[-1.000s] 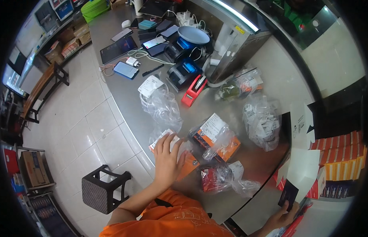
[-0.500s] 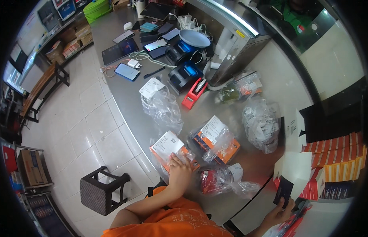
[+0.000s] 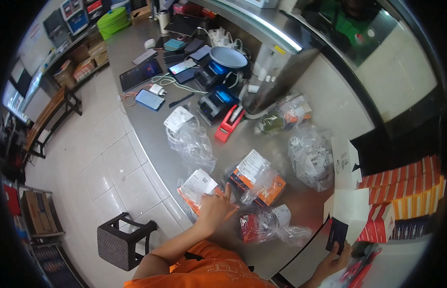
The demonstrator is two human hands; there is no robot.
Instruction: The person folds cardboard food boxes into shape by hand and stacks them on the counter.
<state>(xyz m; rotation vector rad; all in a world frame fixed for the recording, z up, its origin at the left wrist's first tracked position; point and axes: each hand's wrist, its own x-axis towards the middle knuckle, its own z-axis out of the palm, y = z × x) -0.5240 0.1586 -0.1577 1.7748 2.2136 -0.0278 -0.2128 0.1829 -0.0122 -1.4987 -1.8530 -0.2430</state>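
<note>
My left hand (image 3: pixel 216 210) rests against the near edge of an orange package in a clear plastic bag (image 3: pixel 190 196), which has a white printed slip (image 3: pixel 198 186) on top. One finger of that hand points up, apart from the others. At the lower right my right hand (image 3: pixel 335 263) grips a small dark flat box (image 3: pixel 337 235) by its lower edge, beside an opened white carton (image 3: pixel 350 206). Nearby are another orange bagged package with a slip (image 3: pixel 264 186) and a red bagged package (image 3: pixel 252 227).
Farther up the metal counter (image 3: pixel 151 127) lie a bagged item with a slip (image 3: pixel 187 137), a red tape dispenser (image 3: pixel 229 124), black label printers (image 3: pixel 218 103), phones and cables. A bag of crumpled slips (image 3: pixel 310 156) sits right of centre. Stacked boxes (image 3: pixel 401 187) fill the right. A stool (image 3: pixel 122 242) stands left.
My left hand has shifted from lying flat on the orange package toward its near right side, with a finger raised. My right hand still holds the dark box; the view has shifted slightly.
</note>
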